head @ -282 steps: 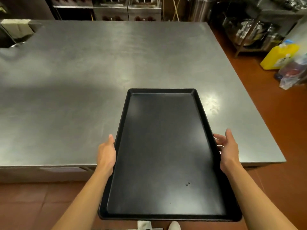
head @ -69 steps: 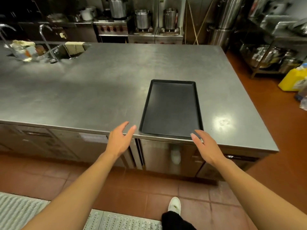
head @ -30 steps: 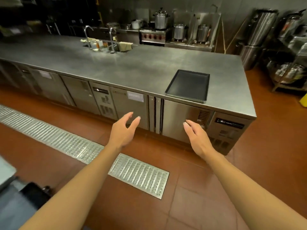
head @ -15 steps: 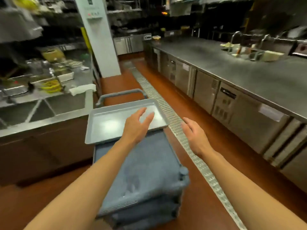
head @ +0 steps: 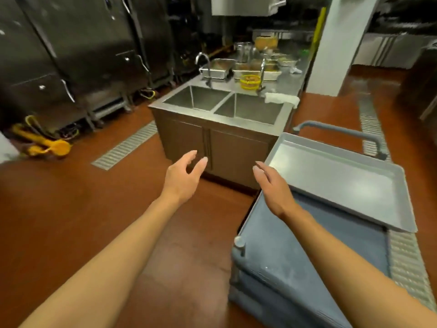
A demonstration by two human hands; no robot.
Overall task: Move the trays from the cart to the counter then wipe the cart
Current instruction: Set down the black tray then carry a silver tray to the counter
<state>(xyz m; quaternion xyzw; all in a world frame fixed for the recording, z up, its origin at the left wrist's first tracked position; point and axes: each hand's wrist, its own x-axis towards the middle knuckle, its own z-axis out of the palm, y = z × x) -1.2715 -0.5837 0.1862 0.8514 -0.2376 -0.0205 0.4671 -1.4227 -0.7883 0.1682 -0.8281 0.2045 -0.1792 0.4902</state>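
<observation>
One grey tray is seen on the cart, right of both empty, spread hands; its long axis runs away rightward. Right hand is judged nearer than left hand.

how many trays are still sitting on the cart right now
1. A silver tray lies on the top shelf of the gray cart, at the handle end. The lower shelves are hidden from view, so more may be there.
</observation>
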